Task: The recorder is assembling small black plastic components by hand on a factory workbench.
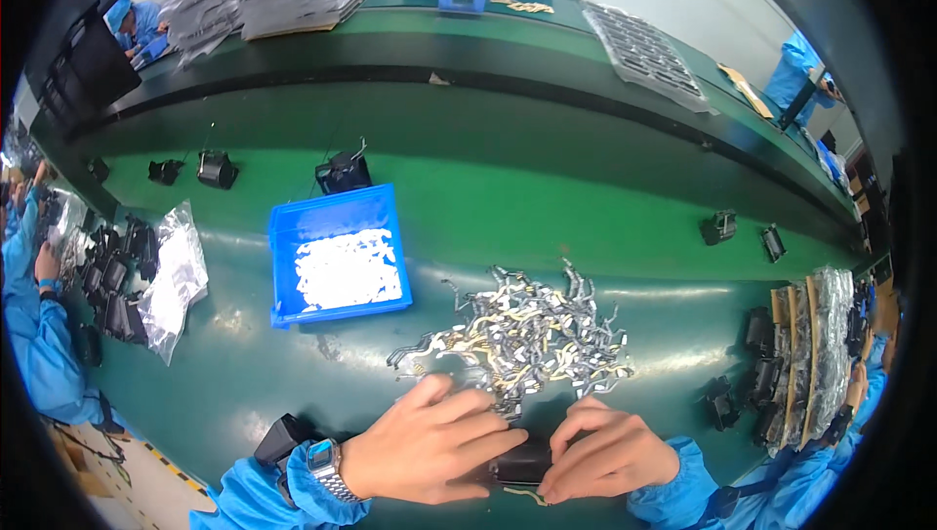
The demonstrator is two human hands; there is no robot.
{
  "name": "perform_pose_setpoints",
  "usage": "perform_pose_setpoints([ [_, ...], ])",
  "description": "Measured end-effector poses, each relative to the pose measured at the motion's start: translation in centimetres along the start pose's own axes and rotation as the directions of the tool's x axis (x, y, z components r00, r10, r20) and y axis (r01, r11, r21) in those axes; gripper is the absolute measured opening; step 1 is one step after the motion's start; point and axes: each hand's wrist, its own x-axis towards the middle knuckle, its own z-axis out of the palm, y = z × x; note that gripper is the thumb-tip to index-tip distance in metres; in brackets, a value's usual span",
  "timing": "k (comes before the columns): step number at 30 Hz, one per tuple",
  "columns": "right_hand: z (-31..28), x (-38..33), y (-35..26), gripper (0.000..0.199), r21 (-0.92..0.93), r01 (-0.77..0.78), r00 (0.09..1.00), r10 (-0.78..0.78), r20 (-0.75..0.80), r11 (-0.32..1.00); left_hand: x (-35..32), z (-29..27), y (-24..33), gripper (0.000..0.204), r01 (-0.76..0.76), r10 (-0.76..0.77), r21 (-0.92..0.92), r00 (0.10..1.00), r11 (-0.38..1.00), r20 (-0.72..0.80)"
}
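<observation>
Black part (522, 456) between 2 hands (415, 447) (617, 454), fingers (578, 457) bent

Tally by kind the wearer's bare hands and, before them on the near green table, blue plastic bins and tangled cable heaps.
Bare left hand, bare right hand: 2
Blue rectangular plastic bin: 1
Tangled grey and yellow cable heap: 1
Total: 4

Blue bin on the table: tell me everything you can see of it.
The blue bin looks like plastic: open-topped, roughly rectangular, with raised walls. It stands upright on the green table, left of the wire heap, beyond the left hand. Small white pieces cover much of its floor. No hand touches it.
</observation>
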Motion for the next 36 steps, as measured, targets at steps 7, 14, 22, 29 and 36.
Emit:
perform_pose_setpoints([
  [7, 0.5, 0.2, -0.2, 0.008, -0.124, -0.016, 0.998, 0.024, 0.062, 0.992, -0.4, 0.3, 0.0, 0.069, 0.024, -0.024, -0.056, 1.0, 0.998, -0.005],
  [14, 0.3, 0.1, -0.4, 0.011, -0.175, -0.034, 0.992, 0.054, 0.112, 0.984, -0.1, 0.3, 0.2, 0.066, 0.021, -0.023, -0.066, 1.0, 0.998, -0.02],
  [22, 0.5, -0.4, -0.9, 0.021, -0.309, -0.027, 0.998, 0.042, 0.042, 0.951, 0.1, 0.7, 0.3, 0.065, 0.004, -0.006, -0.056, 0.999, 0.998, -0.038],
  [29, 3.5, 0.0, -1.3, 0.03, -0.519, 0.053, 0.998, -0.063, -0.001, 0.853, 0.0, 1.1, 0.2, 0.065, -0.013, 0.01, -0.052, 0.997, 0.999, -0.073],
  [36, 4.3, 1.7, -1.3, 0.022, -0.547, 0.052, 0.975, -0.162, -0.154, 0.836, -0.6, 2.5, 0.8, 0.069, 0.044, -0.04, 0.032, 0.993, 0.999, -0.113],
])
